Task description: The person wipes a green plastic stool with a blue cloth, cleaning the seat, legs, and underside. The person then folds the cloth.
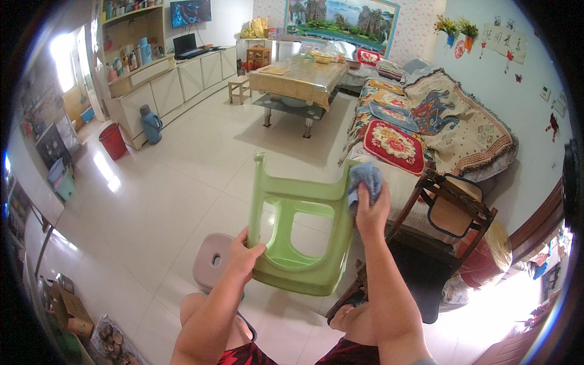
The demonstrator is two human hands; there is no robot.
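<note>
A green plastic stool (pixel 301 189) is held up before me, tipped so its legs point away and its open side frame faces up. My left hand (pixel 246 254) grips its left edge, thumb on the near side. In my right hand (pixel 374 210) is a bunched blue cloth (pixel 364 179), pressed against the upper end of the stool's right leg. The cloth covers part of that leg. Below and left of the stool, close to my left forearm, stands a small pinkish plastic stool (pixel 212 260) with a hole in its seat.
To my right stands a dark wooden folding chair (pixel 422 260) beside the sofa (pixel 461 123). A long covered table (pixel 296 82) is ahead. A red bucket (pixel 112 141) and a blue thermos flask (pixel 151 125) stand by white cabinets (pixel 159 102). Cardboard boxes (pixel 73 305) lie at lower left.
</note>
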